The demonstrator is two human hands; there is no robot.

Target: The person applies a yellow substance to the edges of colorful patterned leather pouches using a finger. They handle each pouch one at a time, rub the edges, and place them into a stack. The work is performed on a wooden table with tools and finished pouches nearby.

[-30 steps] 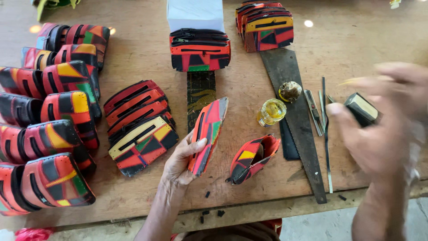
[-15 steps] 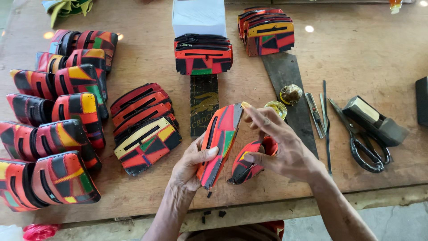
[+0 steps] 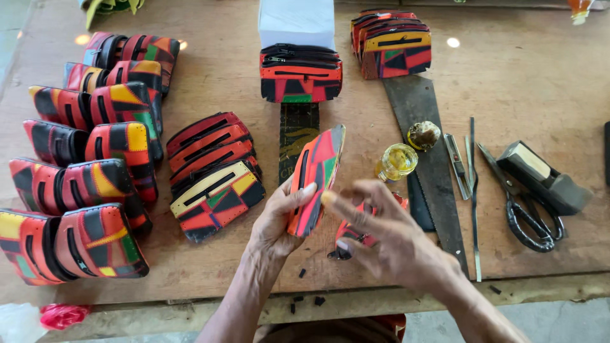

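Note:
My left hand grips a flat patchwork panel in red, orange, green and black, held up on its edge above the wooden table. My right hand hovers just right of it with fingers spread, the index fingertip at the panel's lower edge and nothing in its grasp. A second red patchwork piece lies on the table under my right hand, mostly hidden by the fingers.
Rows of patchwork pouches fill the left side. More are stacked at the middle, the top middle and the top right. To the right lie a saw blade, a small glass bottle, scissors and a dark block.
My right hand left the dark block on the table at the right and came in to the panel. My left hand raised the panel more upright.

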